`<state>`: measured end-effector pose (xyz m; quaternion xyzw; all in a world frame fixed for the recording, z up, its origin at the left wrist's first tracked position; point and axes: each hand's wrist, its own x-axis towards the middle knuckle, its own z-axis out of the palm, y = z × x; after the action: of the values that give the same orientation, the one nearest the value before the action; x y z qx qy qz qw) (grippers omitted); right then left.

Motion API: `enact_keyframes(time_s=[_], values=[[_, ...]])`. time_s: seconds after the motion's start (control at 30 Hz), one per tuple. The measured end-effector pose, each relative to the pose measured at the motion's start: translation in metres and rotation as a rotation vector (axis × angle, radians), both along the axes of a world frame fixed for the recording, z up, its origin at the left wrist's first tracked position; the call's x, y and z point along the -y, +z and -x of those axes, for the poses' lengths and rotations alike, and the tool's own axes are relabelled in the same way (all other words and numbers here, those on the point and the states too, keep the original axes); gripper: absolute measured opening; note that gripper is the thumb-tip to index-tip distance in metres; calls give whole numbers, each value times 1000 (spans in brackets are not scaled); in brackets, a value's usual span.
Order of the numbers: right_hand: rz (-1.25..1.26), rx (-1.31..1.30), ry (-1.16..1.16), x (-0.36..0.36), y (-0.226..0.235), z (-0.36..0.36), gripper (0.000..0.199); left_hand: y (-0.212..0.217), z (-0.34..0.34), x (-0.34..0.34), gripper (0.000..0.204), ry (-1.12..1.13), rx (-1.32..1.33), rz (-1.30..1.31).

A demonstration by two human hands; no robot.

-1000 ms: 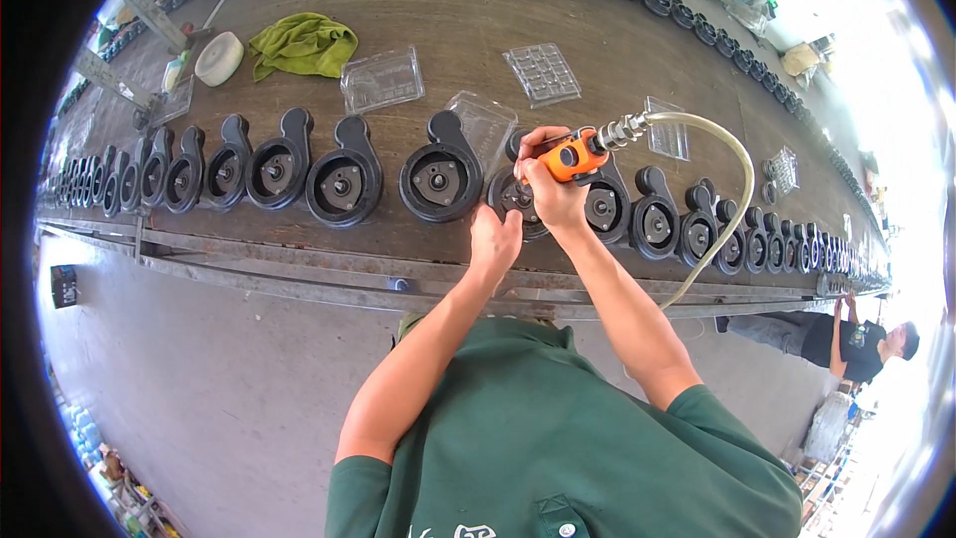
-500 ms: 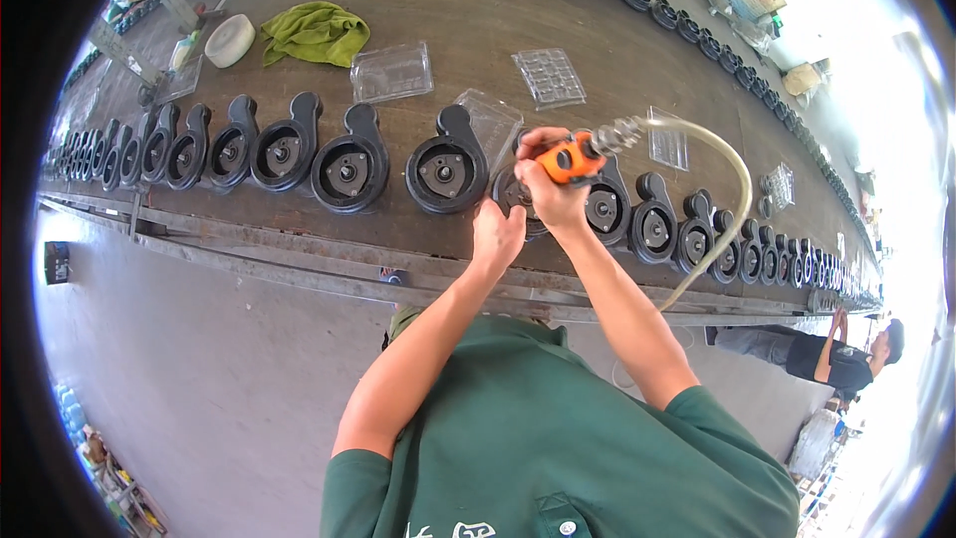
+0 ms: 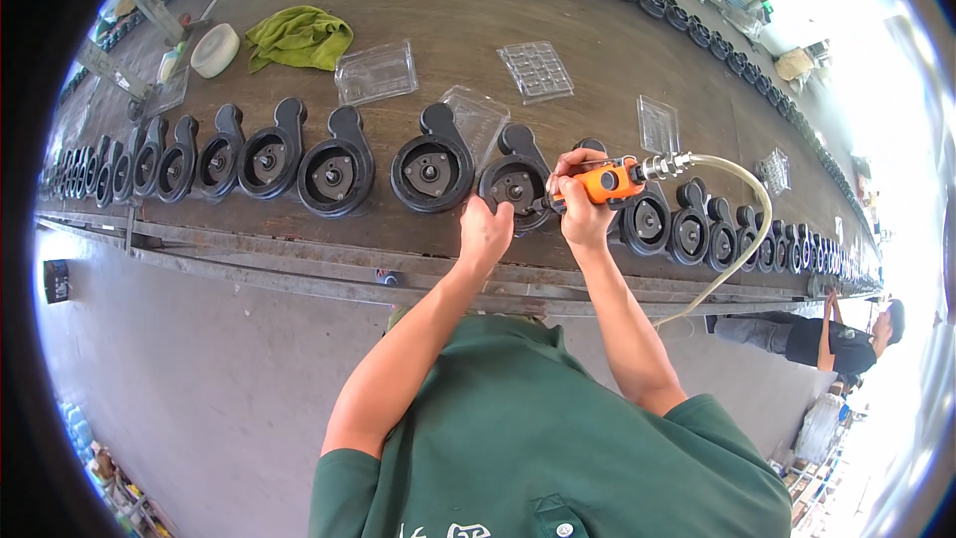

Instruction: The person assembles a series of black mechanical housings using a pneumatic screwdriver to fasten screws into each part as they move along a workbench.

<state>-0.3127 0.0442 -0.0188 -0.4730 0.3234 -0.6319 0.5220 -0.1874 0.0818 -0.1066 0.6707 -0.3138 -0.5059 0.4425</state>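
Observation:
In front of me a black round housing point(image 3: 518, 143) with a stubby arm and a grey inner plate lies in a row of similar ones. My left hand point(image 3: 486, 231) is closed on its near rim, thumb and fingers at the edge. An orange air-powered hand tool point(image 3: 609, 182) is gripped in my right hand point(image 3: 581, 209). It lies nearly level, its dark nose pointing left at the right side of the housing. Whether the tip touches a screw is too small to tell. A clear air hose point(image 3: 765, 214) curves from the tool's metal fitting toward me.
Similar black housings point(image 3: 432, 169) line the bench's near edge on both sides. Behind them lie clear plastic trays point(image 3: 538, 71), a green cloth point(image 3: 299, 38) and a white round object point(image 3: 215, 50). Another person point(image 3: 836, 344) stands at the far right.
My right hand has moved the tool right and slightly down from over the housing, uncovering its inner plate. The tool now lies more level. My left hand stays at the near rim.

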Motion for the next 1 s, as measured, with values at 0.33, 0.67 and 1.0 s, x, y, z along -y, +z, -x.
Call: enact_keyframes(time_s=[0.33, 0.67, 1.0], values=[[59, -92, 124, -7, -3, 1, 26, -11, -1, 3, 49, -40, 5, -11], [140, -206, 234, -6, -9, -1, 23, -13, 7, 0, 49, 50, 2, -48], [108, -243, 95, 3, 3, -2, 29, -9, 0, 3, 55, -9, -33, -61]])
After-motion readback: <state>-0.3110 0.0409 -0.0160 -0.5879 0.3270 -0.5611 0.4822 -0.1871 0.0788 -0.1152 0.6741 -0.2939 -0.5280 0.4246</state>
